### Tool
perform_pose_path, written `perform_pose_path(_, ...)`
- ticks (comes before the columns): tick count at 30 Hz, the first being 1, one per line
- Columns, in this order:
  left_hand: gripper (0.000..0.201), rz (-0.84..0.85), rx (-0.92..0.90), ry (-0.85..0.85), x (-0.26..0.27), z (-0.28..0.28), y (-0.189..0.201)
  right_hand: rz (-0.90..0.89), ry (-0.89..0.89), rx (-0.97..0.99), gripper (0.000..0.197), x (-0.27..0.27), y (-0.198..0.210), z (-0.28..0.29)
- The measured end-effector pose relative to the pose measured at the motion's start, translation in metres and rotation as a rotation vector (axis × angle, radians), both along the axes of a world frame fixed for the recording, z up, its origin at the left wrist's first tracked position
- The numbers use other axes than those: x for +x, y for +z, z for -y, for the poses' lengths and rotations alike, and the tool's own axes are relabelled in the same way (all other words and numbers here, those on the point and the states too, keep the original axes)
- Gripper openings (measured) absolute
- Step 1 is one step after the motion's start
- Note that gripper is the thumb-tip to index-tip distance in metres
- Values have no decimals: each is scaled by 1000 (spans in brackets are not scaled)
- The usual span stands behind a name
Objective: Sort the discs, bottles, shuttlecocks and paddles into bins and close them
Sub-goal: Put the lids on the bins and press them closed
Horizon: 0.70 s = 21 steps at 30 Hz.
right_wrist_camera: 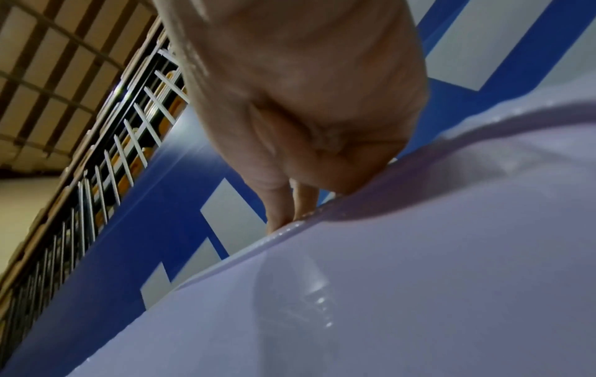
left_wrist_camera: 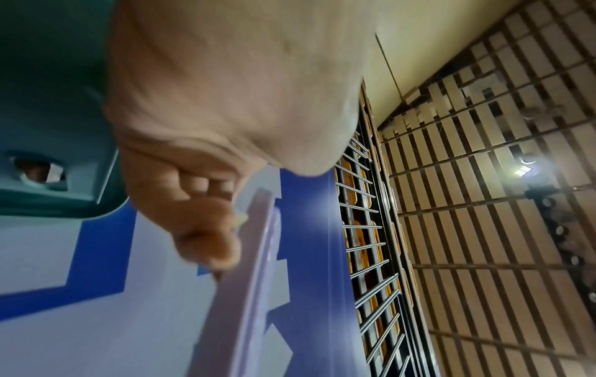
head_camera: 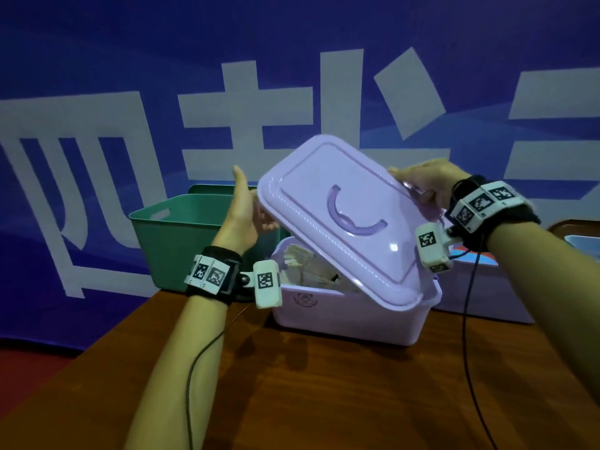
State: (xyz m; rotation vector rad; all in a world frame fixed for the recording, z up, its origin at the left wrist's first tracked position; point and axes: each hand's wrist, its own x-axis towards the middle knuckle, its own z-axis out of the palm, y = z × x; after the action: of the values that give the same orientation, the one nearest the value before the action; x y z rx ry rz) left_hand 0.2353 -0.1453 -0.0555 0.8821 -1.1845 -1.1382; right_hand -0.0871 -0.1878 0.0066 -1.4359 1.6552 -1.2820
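A lilac lid (head_camera: 341,222) with a curved handle is held tilted above the lilac bin (head_camera: 344,315) on the wooden table. Its near edge is low over the bin's front right rim, its far edge raised. My left hand (head_camera: 243,209) holds the lid's left edge (left_wrist_camera: 245,255), fingers curled under it. My right hand (head_camera: 425,180) grips the lid's far right edge (right_wrist_camera: 322,214), thumb on top and fingers behind the rim. Pale wooden paddles (head_camera: 308,267) show inside the bin under the lid.
An uncovered green bin (head_camera: 168,241) stands behind and left of the lilac one, a green lid (head_camera: 211,189) behind it. A pale lilac-blue box (head_camera: 480,287) sits to the right. A blue banner hangs behind the table (head_camera: 324,384). Wrist cables dangle from both arms.
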Motion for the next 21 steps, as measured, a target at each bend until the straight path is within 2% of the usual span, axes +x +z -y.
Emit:
perform_pose_path(2,72,155,12,-48,4,-4,1,-104,-5,34,43,-1,-10,-2)
perform_pose_path(4,46,350,51,-11,3,-11,1,-209,24,22,37,-1,-18,-4)
perform_pose_path(5,37,379,77,1,2,-14,1,-212,66,11,32,0,-21,-6)
perform_pose_path(8,29,284,114,12,0,-17,3,-153,167,31,43,-1,-25,-13)
perform_pose_path(12,29,219,116,57,4,-16,5,-512,-2,-32,56,-5,-31,-41)
perform_pose_path(15,22,122,114,142,6,-19,8,-636,-12,5,50,-14,-46,-66)
perform_pose_path(17,17,19,132,212,4,-21,9,-550,46,16,48,-21,-61,-74)
perform_pose_path(20,16,-77,180,267,1,-28,1,-99,215,23,38,-19,-74,-87)
perform_pose_path(21,15,-79,204,269,-1,-30,-3,-19,235,45,36,-17,-75,-91)
